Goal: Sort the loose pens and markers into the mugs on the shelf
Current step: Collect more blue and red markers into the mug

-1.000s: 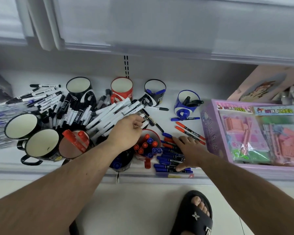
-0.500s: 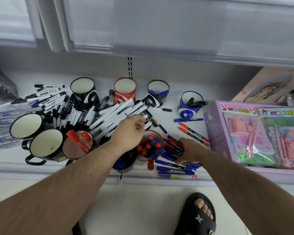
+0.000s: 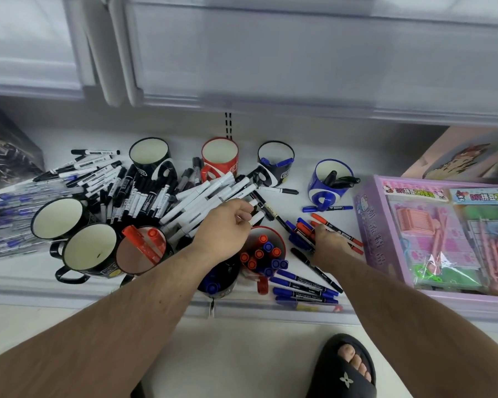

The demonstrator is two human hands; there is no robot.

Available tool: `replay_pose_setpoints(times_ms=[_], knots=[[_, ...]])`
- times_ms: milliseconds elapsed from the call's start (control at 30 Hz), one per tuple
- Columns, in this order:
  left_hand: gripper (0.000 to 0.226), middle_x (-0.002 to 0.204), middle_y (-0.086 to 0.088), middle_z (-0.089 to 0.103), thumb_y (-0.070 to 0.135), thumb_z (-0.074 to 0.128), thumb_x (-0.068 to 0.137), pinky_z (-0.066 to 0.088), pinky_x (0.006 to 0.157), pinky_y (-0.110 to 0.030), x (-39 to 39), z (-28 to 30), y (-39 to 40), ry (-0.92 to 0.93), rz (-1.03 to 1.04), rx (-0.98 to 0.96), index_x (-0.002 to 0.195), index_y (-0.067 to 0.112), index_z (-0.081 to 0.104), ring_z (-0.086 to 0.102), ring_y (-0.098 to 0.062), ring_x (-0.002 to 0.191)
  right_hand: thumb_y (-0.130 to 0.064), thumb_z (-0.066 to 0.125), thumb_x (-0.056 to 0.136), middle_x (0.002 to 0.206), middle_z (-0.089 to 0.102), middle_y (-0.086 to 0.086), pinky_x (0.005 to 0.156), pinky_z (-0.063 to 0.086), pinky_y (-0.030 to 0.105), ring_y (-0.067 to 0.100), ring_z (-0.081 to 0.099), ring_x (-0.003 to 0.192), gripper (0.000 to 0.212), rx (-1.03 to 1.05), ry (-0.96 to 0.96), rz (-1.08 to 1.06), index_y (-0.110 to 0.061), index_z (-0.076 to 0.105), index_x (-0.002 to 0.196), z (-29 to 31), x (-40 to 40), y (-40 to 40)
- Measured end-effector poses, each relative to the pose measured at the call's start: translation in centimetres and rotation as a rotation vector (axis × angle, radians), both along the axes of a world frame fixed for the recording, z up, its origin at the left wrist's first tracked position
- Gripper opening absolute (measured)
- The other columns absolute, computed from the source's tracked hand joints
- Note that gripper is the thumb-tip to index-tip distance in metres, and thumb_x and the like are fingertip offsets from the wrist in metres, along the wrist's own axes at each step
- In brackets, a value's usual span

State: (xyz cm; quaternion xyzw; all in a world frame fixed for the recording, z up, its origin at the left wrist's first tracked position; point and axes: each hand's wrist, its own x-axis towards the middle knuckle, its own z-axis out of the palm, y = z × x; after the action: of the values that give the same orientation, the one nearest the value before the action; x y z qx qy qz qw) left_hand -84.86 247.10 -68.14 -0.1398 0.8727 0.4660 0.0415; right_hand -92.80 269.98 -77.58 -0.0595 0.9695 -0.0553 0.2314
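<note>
My left grip (image 3: 227,225) pinches white markers (image 3: 255,218) above the red mug (image 3: 263,254) of red and blue pens. My right grip (image 3: 329,242) closes around red and blue markers (image 3: 302,229) on the shelf (image 3: 314,168).

Both hands, left (image 3: 227,225) and right (image 3: 328,242), grip markers (image 3: 202,196) among mugs (image 3: 153,156).

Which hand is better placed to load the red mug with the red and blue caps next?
Right hand, probably: it grips red and blue markers just beside that red mug. The left hand pinches a white marker instead.
</note>
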Motion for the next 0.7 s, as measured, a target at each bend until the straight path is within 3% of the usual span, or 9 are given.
replay_pose_setpoints(times_ms=[200, 300, 400, 467, 533, 633, 700], knots=[[0.028, 0.094, 0.014, 0.062, 0.006, 0.052, 0.090, 0.039, 0.066, -0.002, -0.2, 0.8, 0.2, 0.021, 0.029, 0.039, 0.109, 0.024, 0.062, 0.056, 0.002, 0.081, -0.033, 0.077, 0.078, 0.095, 0.059, 0.003, 0.071, 0.053, 0.033, 0.021, 0.060, 0.084, 0.066, -0.058, 0.012, -0.106, -0.016, 0.038, 0.128, 0.9, -0.2, -0.3], [0.027, 0.093, 0.014, 0.062, 0.006, 0.051, 0.091, 0.042, 0.067, -0.006, -0.3, 1.5, 0.4, 0.038, 0.036, 0.076, 0.104, 0.027, 0.059, 0.056, -0.001, 0.082, -0.017, 0.079, 0.068, 0.083, 0.060, 0.003, 0.057, 0.050, 0.028, 0.017, 0.060, 0.069, 0.053, -0.243, 0.009, -0.196, -0.015, 0.047, 0.111, 3.6, -0.8, -0.7], [0.020, 0.092, 0.011, 0.066, 0.009, 0.053, 0.091, 0.044, 0.072, -0.009, -0.4, 2.0, 1.1, 0.089, 0.128, 0.147, 0.101, 0.023, 0.064, 0.060, -0.002, 0.083, -0.009, 0.077, 0.064, 0.076, 0.063, 0.004, 0.054, 0.051, 0.029, 0.019, 0.063, 0.064, 0.041, -0.486, 0.002, -0.267, -0.016, 0.051, 0.095, 7.8, -1.0, -1.6], [0.014, 0.090, 0.002, 0.068, 0.010, 0.056, 0.091, 0.050, 0.076, -0.020, -0.3, 2.8, 2.0, 0.092, 0.291, 0.365, 0.097, 0.018, 0.065, 0.061, -0.010, 0.078, -0.003, 0.075, 0.062, 0.068, 0.059, 0.005, 0.051, 0.049, 0.029, 0.018, 0.057, 0.056, 0.034, -0.658, -0.029, -0.317, -0.013, 0.054, 0.087, 11.1, -0.3, -2.6], [0.007, 0.090, -0.006, 0.066, 0.014, 0.057, 0.092, 0.052, 0.076, -0.033, 0.2, 4.4, 3.0, -0.010, 0.385, 0.715, 0.094, 0.015, 0.063, 0.060, -0.017, 0.076, 0.003, 0.074, 0.062, 0.068, 0.059, 0.010, 0.056, 0.053, 0.033, 0.023, 0.059, 0.059, 0.028, -0.830, -0.063, -0.358, -0.009, 0.060, 0.083, 14.3, 1.0, -4.0], [0.034, 0.096, -0.005, 0.071, 0.046, 0.056, 0.092, 0.054, 0.080, -0.040, 1.4, 7.1, 4.0, -0.206, 0.234, 1.051, 0.103, 0.018, 0.072, 0.067, -0.021, 0.086, 0.008, 0.070, 0.064, 0.076, 0.069, 0.018, 0.070, 0.059, 0.045, 0.030, 0.068, 0.069, 0.024, -1.016, -0.130, -0.368, -0.004, 0.069, 0.084, 18.1, 4.0, -7.0], [0.048, 0.096, -0.007, 0.074, 0.060, 0.051, 0.090, 0.053, 0.084, -0.040, 2.2, 8.5, 4.1, -0.283, 0.168, 1.269, 0.104, 0.020, 0.075, 0.070, -0.022, 0.089, 0.010, 0.068, 0.069, 0.077, 0.071, 0.017, 0.069, 0.061, 0.049, 0.031, 0.071, 0.071, 0.025, -1.112, -0.180, -0.426, -0.006, 0.070, 0.088, 19.2, 5.5, -9.1]])
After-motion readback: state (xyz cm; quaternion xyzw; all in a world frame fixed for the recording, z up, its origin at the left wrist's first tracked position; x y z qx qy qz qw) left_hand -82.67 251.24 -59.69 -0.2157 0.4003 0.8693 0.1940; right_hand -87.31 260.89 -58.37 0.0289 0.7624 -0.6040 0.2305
